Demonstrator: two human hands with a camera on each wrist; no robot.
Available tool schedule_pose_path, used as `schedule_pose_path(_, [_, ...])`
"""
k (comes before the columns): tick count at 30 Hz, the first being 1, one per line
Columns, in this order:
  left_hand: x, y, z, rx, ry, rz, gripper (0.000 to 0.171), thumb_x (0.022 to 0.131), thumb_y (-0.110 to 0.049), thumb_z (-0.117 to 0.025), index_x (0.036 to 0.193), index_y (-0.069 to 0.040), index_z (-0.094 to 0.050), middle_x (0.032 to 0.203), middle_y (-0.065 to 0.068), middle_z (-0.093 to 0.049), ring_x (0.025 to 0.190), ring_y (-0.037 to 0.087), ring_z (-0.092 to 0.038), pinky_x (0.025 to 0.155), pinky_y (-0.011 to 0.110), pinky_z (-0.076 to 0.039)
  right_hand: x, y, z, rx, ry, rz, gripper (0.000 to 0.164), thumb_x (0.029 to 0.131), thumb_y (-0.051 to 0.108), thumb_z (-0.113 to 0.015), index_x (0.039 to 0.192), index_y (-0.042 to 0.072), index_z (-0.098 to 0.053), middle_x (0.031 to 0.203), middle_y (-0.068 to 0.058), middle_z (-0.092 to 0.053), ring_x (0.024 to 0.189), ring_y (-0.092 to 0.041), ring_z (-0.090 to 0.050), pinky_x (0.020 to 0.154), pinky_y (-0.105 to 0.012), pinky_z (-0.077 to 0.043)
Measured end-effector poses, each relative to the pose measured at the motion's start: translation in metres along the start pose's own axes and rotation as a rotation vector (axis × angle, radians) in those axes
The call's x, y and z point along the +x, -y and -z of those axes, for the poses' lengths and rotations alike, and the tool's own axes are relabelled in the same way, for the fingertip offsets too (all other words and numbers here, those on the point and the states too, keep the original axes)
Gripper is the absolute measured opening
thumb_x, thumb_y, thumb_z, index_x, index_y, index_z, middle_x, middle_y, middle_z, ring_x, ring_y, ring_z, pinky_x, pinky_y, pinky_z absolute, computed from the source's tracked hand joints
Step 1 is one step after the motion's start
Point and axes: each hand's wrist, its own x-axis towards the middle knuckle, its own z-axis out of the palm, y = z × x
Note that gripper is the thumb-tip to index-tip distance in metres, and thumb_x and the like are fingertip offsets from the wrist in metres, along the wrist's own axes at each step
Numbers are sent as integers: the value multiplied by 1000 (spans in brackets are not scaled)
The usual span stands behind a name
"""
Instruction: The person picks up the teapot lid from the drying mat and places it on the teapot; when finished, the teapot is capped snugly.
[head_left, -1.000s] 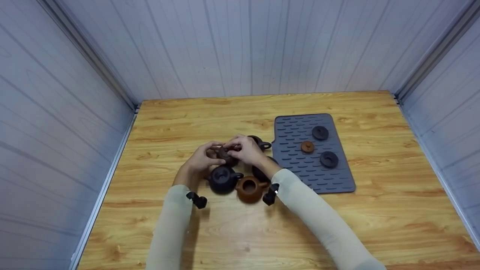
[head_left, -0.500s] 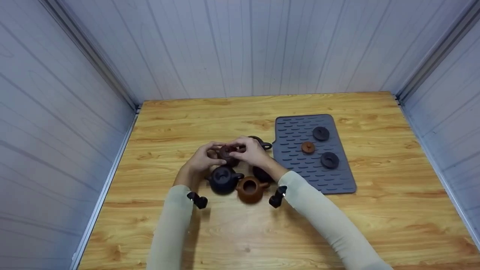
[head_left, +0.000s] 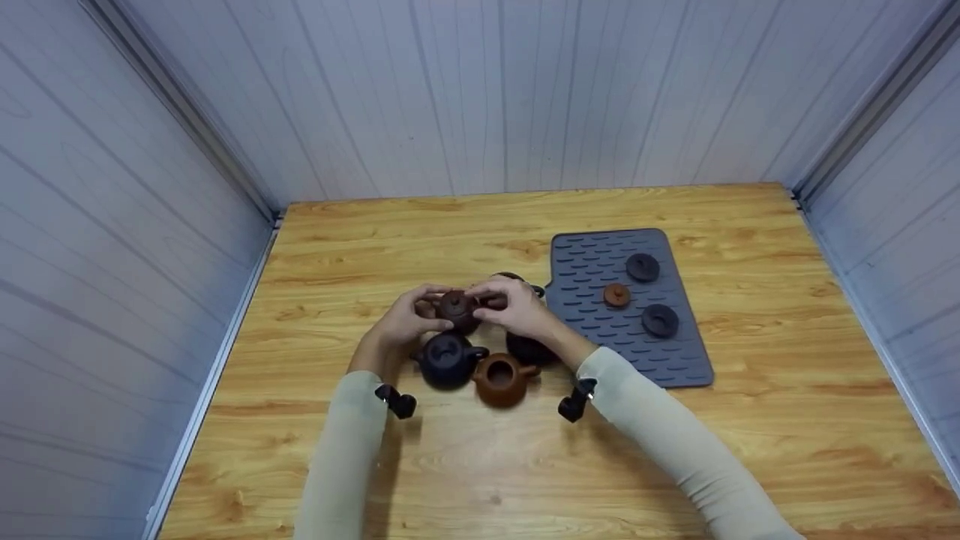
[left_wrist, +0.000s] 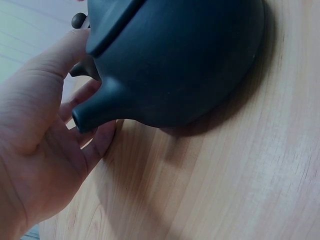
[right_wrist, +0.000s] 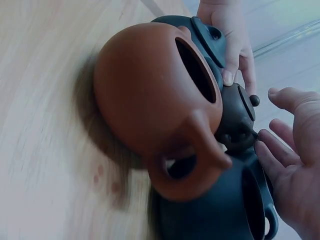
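My left hand [head_left: 405,316] curls round the spout side of a small dark brown teapot [head_left: 459,316], thumb and fingers holding its body. The lid [head_left: 456,301], with a round knob, sits on this pot. My right hand [head_left: 519,309] is at the pot's right side; in the right wrist view its thumb is off the knob and the fingers [right_wrist: 272,150] are fairly straight near the handle. A black lidded teapot [head_left: 445,366] stands in front. Beside it an orange-brown teapot [head_left: 501,391] has an open mouth. My right hand and wrist partly hide two dark teapots.
On the right lies a grey ribbed mat [head_left: 592,262]. It bears two dark lids, a far one [head_left: 643,268] and a near one [head_left: 660,321], and a small orange-brown lid [head_left: 616,295]. Pale panel walls [head_left: 480,97] enclose the wooden table [head_left: 480,480].
My right hand has let go of the brown teapot's lid and drawn back to the right, uncovering the lid and knob. The left hand keeps its hold on the pot.
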Motion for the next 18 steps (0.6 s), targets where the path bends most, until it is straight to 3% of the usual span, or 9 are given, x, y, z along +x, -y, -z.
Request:
schedule_pose_path(8, [-1,-1,0,4,-12,5,62,100,-2,-82,158,-2,-60,150,27,-67,119,25,-68,101,27,-51,-12,-1,17,64,-15,-7,38,103,-4,-76,140,-11,-72,145,-32,-70,137,-51,-69,118,-58,-57])
schedule_pose_path(13, [-3,-4,-2,18,-7,-1,63,101,-1,-80,160,-1,-57,148,27,-66,118,25,-66,100,26,-51,-20,-4,29,52,-58,-33,37,103,-3,-77,140,-5,-74,148,-29,-70,139,-48,-69,118,-57,-58])
schedule_pose_path(18, [-3,-5,-2,30,2,-6,63,102,-2,-80,160,-1,-56,149,30,-65,123,33,-66,103,30,-50,-26,-7,42,39,-82,-42,37,104,-1,-77,140,-4,-75,148,-28,-71,140,-48,-68,118,-58,-58])
